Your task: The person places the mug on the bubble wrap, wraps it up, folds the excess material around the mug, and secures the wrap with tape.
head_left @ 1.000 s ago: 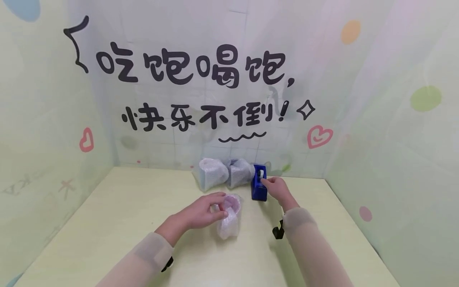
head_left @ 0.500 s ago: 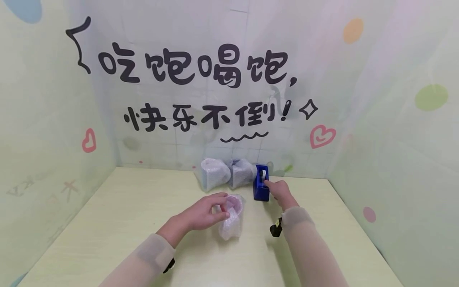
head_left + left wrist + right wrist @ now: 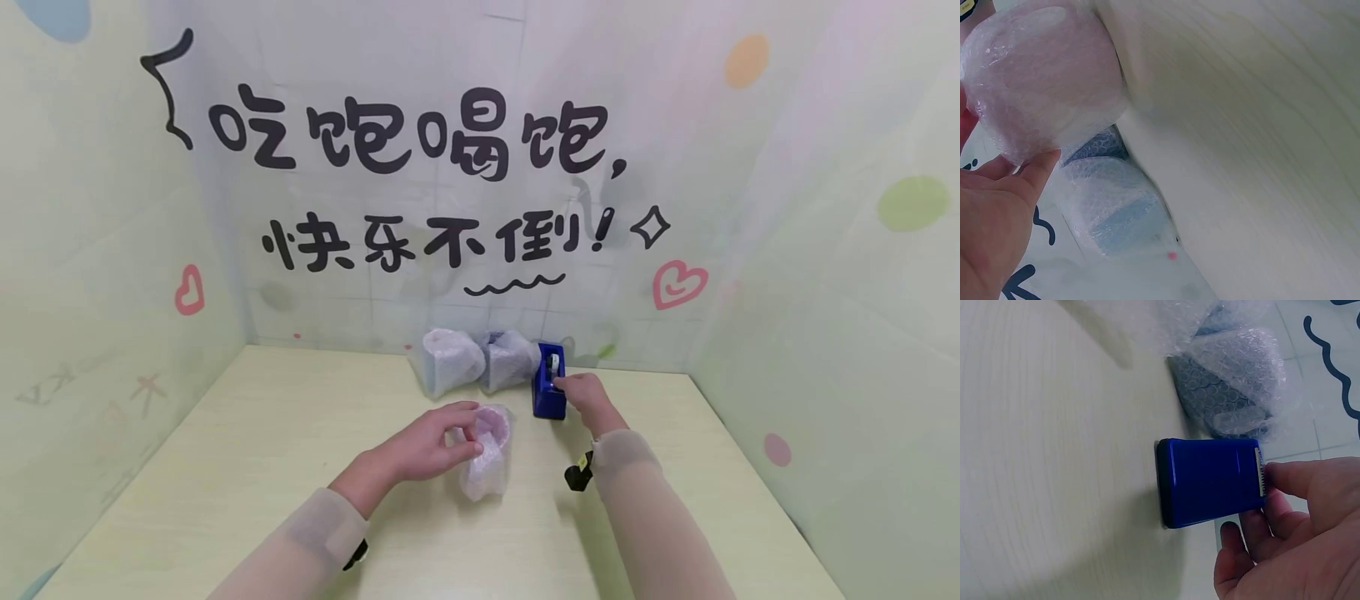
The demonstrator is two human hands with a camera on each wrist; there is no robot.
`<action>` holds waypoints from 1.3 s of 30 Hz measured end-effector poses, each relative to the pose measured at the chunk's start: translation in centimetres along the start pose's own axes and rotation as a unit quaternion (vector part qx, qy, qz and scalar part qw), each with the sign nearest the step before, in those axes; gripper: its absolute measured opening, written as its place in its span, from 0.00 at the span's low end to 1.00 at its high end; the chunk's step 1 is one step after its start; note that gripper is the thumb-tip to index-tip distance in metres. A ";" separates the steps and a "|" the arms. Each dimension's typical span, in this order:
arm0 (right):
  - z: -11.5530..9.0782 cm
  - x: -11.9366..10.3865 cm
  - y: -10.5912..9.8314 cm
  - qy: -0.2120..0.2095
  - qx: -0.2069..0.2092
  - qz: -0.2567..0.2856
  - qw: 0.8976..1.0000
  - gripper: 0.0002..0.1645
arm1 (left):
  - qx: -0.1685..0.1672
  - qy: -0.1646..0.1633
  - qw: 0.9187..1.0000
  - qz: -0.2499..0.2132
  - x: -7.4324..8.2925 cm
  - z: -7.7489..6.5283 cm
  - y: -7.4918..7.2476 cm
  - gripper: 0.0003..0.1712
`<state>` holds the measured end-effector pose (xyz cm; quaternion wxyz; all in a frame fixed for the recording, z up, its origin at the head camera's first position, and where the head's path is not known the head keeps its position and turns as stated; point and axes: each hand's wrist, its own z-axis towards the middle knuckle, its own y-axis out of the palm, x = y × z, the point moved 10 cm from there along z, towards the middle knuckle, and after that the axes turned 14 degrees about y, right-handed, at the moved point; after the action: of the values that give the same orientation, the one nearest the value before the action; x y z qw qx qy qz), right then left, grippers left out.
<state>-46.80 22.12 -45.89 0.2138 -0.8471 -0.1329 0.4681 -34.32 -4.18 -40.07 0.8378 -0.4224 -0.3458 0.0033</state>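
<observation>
My left hand (image 3: 427,446) holds a pinkish, rounded object in bubble wrap (image 3: 491,475), its open top facing up in the head view. Fingers and thumb press its near left side; in the left wrist view the wrapped object (image 3: 1047,75) looks smooth and round. My right hand (image 3: 588,400) is at a blue tape dispenser (image 3: 550,406) that stands on the table. Up close in the right wrist view, thumb and forefinger meet at the serrated edge of the dispenser (image 3: 1210,481); the strip of tape between them is hard to make out. The other fingers curl below.
Two more bubble-wrapped objects stand by the back wall: a light blue one (image 3: 452,364) and a dark greyish one (image 3: 508,362), the latter just left of the dispenser. Printed fabric walls enclose the pale wooden table (image 3: 262,467) at the back and both sides.
The view shifts slightly. My right fingertips have slid a little down the top of the dispenser, toward its near end. The left hand keeps its hold on the wrapped object.
</observation>
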 end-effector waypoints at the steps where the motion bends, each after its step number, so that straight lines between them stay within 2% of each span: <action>1: 0.0 -0.1 0.0 -0.001 -0.001 0.000 1.000 0.34 | 0.000 0.000 1.000 0.001 0.0 0.0 0.0 0.11; 9: -0.9 -1.7 -0.4 -0.031 -0.004 -0.031 0.999 0.29 | -0.003 -0.005 1.000 0.004 -0.3 -0.1 0.3 0.11; 16: -1.0 -1.8 -0.9 -0.037 -0.012 -0.017 0.999 0.26 | -0.003 -0.001 1.000 0.007 -0.1 0.0 0.3 0.11; 20: -1.3 -2.2 -0.8 -0.057 -0.052 0.024 0.997 0.19 | 0.001 -0.001 1.000 0.012 0.1 0.1 0.1 0.10; 23: -1.6 -2.5 -0.6 -0.069 -0.087 0.030 0.993 0.14 | 0.003 -0.001 1.000 0.010 0.1 0.0 0.1 0.10; 26: -2.0 -2.2 -0.5 -0.072 -0.104 0.005 0.992 0.21 | 0.002 -0.002 1.000 0.006 0.0 -0.1 0.4 0.10; 29: -2.4 -1.6 -0.4 -0.062 -0.092 -0.032 0.993 0.29 | 0.003 0.000 1.000 0.007 0.1 -0.2 0.5 0.10; 31: -2.7 -1.1 -0.5 -0.044 -0.074 -0.037 0.996 0.24 | 0.004 0.001 1.000 0.009 0.1 -0.4 0.5 0.10; 33: -3.1 -0.6 -0.5 -0.023 -0.063 -0.020 0.998 0.18 | 0.006 0.005 1.000 0.015 0.2 -0.3 0.4 0.10; 36: -3.6 0.2 0.0 -0.002 -0.062 0.040 0.997 0.09 | 0.007 0.005 1.000 0.017 0.1 -0.3 0.2 0.10; 39: -3.6 1.1 0.8 -0.001 -0.074 0.096 0.993 0.12 | 0.008 0.003 1.000 0.014 0.1 -0.2 0.2 0.10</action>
<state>-43.17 20.98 -45.39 0.1039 -0.8688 -0.0852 0.4766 -34.09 -4.21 -40.26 0.8423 -0.4201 -0.3374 0.0166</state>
